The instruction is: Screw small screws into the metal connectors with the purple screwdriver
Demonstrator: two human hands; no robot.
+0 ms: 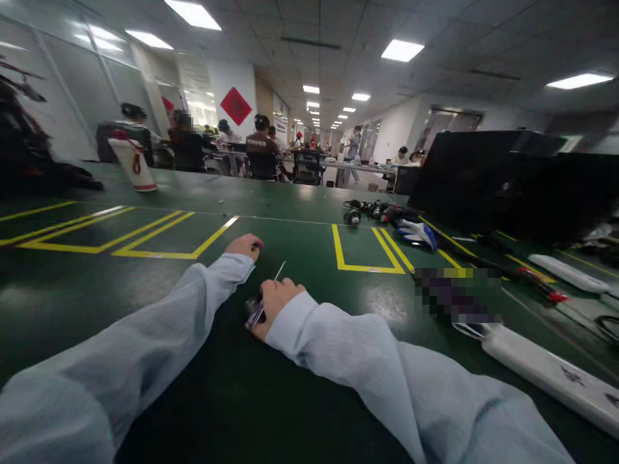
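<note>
My right hand [280, 299] is wrapped round a screwdriver [255, 314], just above the green table. Its thin metal shaft points up and away past my fingers, and its clear, dark-tinted handle sticks out on the near left side. Slightly farther off and to the left, my left hand [245, 245] is closed with its fingers curled. Whatever may be inside it is hidden. The two hands are a short way apart and do not touch.
Yellow tape outlines [370, 269] mark the green table [300, 241]. Cables with connectors [370, 211], white-and-blue gloves [416, 233] and a white power strip [546, 367] lie to the right, near black monitors [488, 174]. A cup [134, 164] stands far left. People sit beyond.
</note>
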